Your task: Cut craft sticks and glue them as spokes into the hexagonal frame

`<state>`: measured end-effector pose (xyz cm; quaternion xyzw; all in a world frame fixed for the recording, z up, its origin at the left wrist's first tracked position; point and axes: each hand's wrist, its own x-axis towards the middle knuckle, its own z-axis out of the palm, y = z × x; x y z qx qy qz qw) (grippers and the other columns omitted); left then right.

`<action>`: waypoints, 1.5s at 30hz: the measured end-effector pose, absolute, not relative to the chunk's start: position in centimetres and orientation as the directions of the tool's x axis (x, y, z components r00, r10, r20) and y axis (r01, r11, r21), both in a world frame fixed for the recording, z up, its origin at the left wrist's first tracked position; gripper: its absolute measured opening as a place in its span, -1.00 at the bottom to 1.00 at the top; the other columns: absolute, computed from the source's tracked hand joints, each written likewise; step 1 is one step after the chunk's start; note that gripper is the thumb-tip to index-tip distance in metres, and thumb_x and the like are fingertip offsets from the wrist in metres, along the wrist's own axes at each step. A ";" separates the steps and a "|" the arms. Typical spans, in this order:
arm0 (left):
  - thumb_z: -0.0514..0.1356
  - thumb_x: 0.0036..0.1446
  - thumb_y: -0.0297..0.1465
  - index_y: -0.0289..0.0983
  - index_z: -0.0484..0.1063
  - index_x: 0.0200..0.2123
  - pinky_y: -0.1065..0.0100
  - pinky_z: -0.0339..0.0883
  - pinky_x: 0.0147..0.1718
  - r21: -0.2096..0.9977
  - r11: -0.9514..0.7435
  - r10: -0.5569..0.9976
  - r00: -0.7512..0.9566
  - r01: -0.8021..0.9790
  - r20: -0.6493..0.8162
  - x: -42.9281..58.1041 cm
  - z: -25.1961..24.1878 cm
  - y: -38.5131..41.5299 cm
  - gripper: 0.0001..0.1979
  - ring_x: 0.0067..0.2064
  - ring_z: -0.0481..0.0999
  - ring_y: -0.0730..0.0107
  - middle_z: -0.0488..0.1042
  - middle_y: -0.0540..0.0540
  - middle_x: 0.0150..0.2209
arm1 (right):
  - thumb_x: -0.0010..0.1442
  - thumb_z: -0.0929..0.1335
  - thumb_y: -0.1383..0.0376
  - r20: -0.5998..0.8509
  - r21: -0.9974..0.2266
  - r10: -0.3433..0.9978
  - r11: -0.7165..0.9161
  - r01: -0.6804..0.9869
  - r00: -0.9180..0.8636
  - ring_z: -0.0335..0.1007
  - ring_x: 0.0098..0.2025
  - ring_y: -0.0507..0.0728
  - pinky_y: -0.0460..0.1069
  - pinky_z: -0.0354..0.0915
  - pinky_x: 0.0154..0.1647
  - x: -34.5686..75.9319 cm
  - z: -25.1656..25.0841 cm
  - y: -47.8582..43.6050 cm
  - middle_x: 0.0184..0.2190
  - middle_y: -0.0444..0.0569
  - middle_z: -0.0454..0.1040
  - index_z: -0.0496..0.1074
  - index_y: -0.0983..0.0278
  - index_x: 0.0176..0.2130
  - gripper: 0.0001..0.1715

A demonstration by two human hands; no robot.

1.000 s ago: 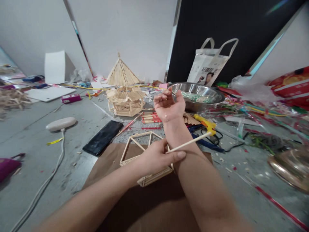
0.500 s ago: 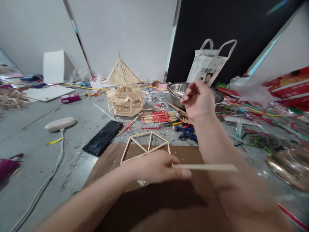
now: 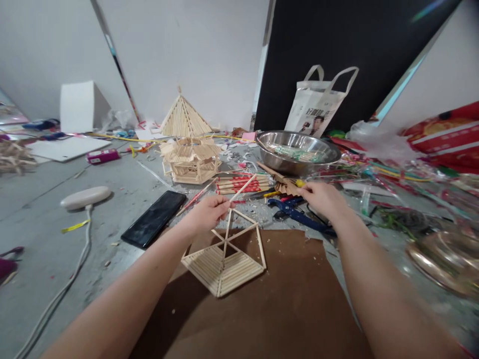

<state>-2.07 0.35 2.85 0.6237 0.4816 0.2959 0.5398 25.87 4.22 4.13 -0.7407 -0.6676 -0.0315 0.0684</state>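
A hexagonal frame of thin wooden sticks [image 3: 224,259] lies on a sheet of brown cardboard [image 3: 284,304], its near half filled in with sticks. My left hand [image 3: 207,212] pinches one loose wooden stick [image 3: 244,187] that slants up to the right, just over the frame's far corner. My right hand [image 3: 324,198] reaches down over a yellow glue gun [image 3: 300,184] beside blue-handled pliers [image 3: 295,212]; its fingers curl over the gun, and whether they grip it is hidden.
A black phone [image 3: 154,218] lies left of the cardboard. Behind it are a finished stick pavilion [image 3: 190,158], a stick roof [image 3: 183,117], a bundle of red-banded sticks [image 3: 241,183], a steel bowl [image 3: 297,149], a white bag [image 3: 318,102] and a white cable [image 3: 63,289].
My left hand has lifted off the frame and now holds the stick up over its far corner. My right hand came down from the bowl onto the glue gun.
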 end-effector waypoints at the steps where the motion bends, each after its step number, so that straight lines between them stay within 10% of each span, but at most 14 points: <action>1: -0.04 0.05 -0.36 -0.33 0.27 -0.36 0.56 -0.18 -0.77 0.962 0.077 0.919 0.355 0.262 -0.171 -2.0 2.8 0.3 -0.82 -0.75 0.01 0.72 0.18 0.11 -0.65 | 0.03 0.13 0.08 0.143 -0.064 0.982 -0.119 0.991 0.128 0.33 -0.39 0.16 -0.05 0.05 -0.51 26.1 4.1 4.3 -0.43 0.03 0.45 0.42 0.23 -0.41 -0.59; 8: 0.04 -0.01 -0.29 -0.31 0.27 -0.39 0.54 0.04 -0.72 0.970 0.223 0.902 0.357 0.097 -0.243 -2.2 2.8 0.2 -0.81 -0.70 0.23 0.64 0.36 0.02 -0.56 | 0.02 0.15 0.25 0.358 -0.138 0.892 -0.241 0.961 0.275 0.31 -0.25 0.18 -0.02 0.12 -0.38 28.9 3.8 5.1 -0.27 0.06 0.42 0.33 0.26 -0.17 -0.63; 15: 0.15 -0.12 -0.22 -0.36 0.38 -0.45 0.57 -0.16 -0.77 0.988 0.151 0.969 0.191 0.034 -0.154 -2.3 2.3 0.6 -0.72 -0.76 -0.01 0.71 0.07 0.15 -0.80 | 0.00 0.16 0.13 0.104 -0.022 0.915 -0.390 0.921 0.390 0.34 -0.34 0.23 0.00 0.11 -0.50 30.1 3.2 5.0 -0.30 0.12 0.43 0.42 0.23 -0.31 -0.62; 19: 0.18 -0.15 -0.23 -0.33 0.33 -0.46 0.57 -0.20 -0.80 0.971 0.201 0.970 0.163 -0.132 -0.179 -2.4 2.4 0.7 -0.74 -0.76 -0.01 0.71 0.07 0.15 -0.77 | 0.04 0.10 0.11 0.206 -0.035 0.952 -0.225 0.974 0.228 0.33 -0.33 0.18 -0.03 0.13 -0.46 28.2 3.2 4.2 -0.34 0.06 0.44 0.38 0.23 -0.30 -0.59; 23: 0.18 -0.15 -0.26 -0.33 0.30 -0.49 0.58 -0.17 -0.81 0.961 0.196 0.969 0.190 -0.193 -0.159 -2.5 2.5 0.8 -0.77 -0.76 0.05 0.71 0.14 0.13 -0.73 | 0.01 0.16 0.14 -0.061 0.024 0.995 0.080 0.996 -0.079 0.31 -0.32 0.10 -0.08 0.13 -0.43 26.6 3.0 3.7 -0.33 -0.07 0.43 0.36 0.19 -0.32 -0.69; 34: 0.17 -0.14 -0.25 -0.32 0.24 -0.56 0.57 -0.09 -0.81 0.973 0.161 0.974 0.184 -0.168 -0.130 -2.6 2.0 0.9 -0.75 -0.75 0.11 0.70 0.20 0.10 -0.69 | -0.14 0.23 0.22 -0.116 0.152 0.989 0.106 0.983 -0.089 0.29 -0.29 0.17 -0.05 0.09 -0.47 25.5 0.9 2.7 -0.27 0.03 0.35 0.32 0.27 -0.36 -0.72; 45: 0.10 -0.08 -0.20 -0.31 0.24 -0.50 0.56 0.12 -0.69 0.986 0.059 0.994 0.101 -0.154 -0.044 -2.4 2.7 0.5 -0.74 -0.62 0.25 0.63 0.30 0.04 -0.57 | -0.14 0.25 0.17 0.366 -0.390 0.927 0.077 0.918 0.077 0.25 -0.49 0.10 -0.04 0.13 -0.49 23.3 4.5 0.8 -0.59 -0.05 0.34 0.28 0.26 -0.53 -0.80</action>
